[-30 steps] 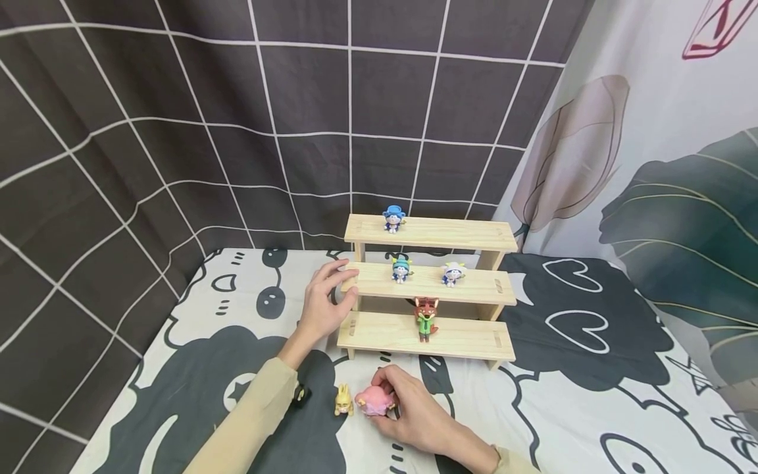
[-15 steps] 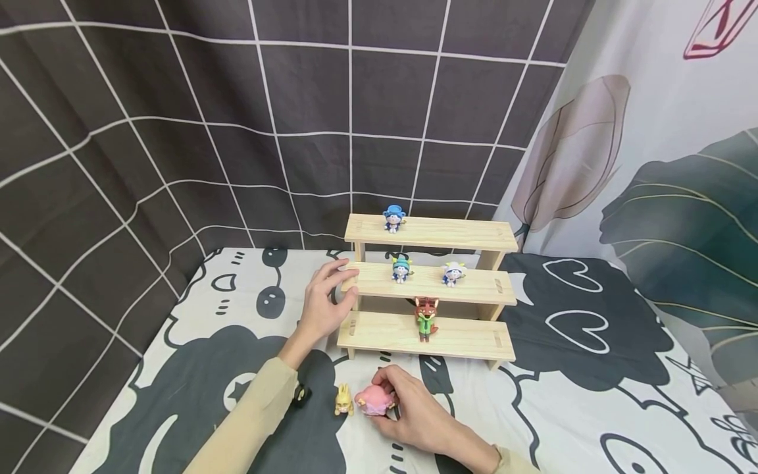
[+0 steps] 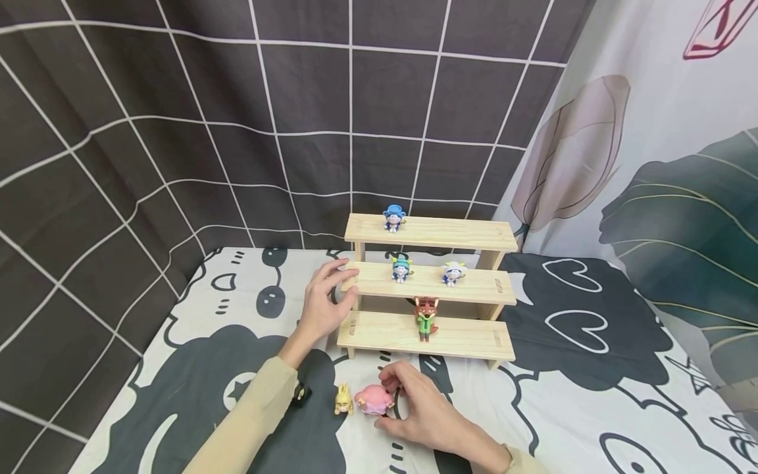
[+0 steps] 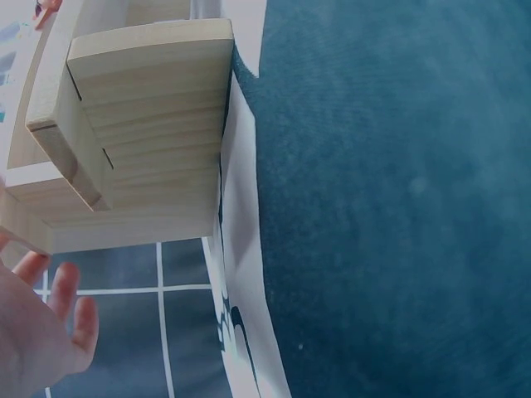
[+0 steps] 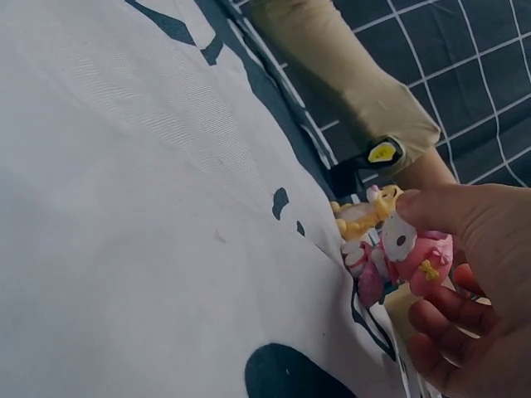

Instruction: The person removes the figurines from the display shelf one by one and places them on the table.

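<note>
One pink figurine (image 3: 374, 399), probably light, firm and slick, is before the wooden shelf (image 3: 464, 334); best pinched round its body. Right grip (image 3: 423, 415) half-parted around it, unclamped; left grip (image 3: 322, 304) pinches the shelf's end.

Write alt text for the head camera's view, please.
A person's right hand curves around a pink figurine on patterned fabric, a yellow figurine beside it; the left hand holds a wooden shelf by one end. Four more figurines occupy its three tiers: one on top, two midway, one below.

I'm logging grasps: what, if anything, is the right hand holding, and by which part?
Cannot tell: the right hand curves beside the pink figurine, but the views leave any grip unclear.
</note>
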The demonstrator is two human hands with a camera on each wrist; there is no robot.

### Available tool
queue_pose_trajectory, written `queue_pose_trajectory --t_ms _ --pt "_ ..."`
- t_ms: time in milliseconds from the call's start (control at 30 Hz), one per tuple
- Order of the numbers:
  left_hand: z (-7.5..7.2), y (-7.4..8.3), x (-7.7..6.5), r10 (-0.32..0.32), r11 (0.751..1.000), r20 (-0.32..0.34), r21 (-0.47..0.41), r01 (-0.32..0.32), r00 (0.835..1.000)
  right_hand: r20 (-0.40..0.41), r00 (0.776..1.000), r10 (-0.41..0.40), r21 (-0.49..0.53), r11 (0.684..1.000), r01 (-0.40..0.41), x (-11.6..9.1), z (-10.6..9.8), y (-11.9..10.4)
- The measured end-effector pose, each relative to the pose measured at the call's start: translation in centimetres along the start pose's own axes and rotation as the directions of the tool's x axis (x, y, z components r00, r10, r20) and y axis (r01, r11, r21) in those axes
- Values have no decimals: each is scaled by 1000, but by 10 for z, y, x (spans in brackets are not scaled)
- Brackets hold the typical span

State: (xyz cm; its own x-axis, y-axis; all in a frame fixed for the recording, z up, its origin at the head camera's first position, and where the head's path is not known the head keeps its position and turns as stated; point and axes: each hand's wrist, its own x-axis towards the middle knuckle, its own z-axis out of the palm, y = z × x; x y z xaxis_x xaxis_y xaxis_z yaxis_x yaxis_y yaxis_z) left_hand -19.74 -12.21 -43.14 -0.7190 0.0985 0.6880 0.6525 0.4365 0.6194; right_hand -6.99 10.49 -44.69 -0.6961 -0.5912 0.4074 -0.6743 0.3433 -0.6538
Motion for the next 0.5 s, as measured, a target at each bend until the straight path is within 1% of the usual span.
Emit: queue_pose_trajectory --t_ms 133,233,367,500 --pt "0 0 0 0 1000 -1 0 0 1000 -20 999 -33 -9 999 33 0 -4 -1" --pt "-1 0 0 -1 1000 0 1 1 1000 -55 998 -37 24 999 38 1 -7 -3" --pt "-1 0 0 -2 1000 0 0 2 1000 -106 994 -21 87 996 30 4 -13 -4" --pt "0 0 0 -3 1000 0 -6 3 1000 -155 987 -37 101 993 53 9 -19 -3"
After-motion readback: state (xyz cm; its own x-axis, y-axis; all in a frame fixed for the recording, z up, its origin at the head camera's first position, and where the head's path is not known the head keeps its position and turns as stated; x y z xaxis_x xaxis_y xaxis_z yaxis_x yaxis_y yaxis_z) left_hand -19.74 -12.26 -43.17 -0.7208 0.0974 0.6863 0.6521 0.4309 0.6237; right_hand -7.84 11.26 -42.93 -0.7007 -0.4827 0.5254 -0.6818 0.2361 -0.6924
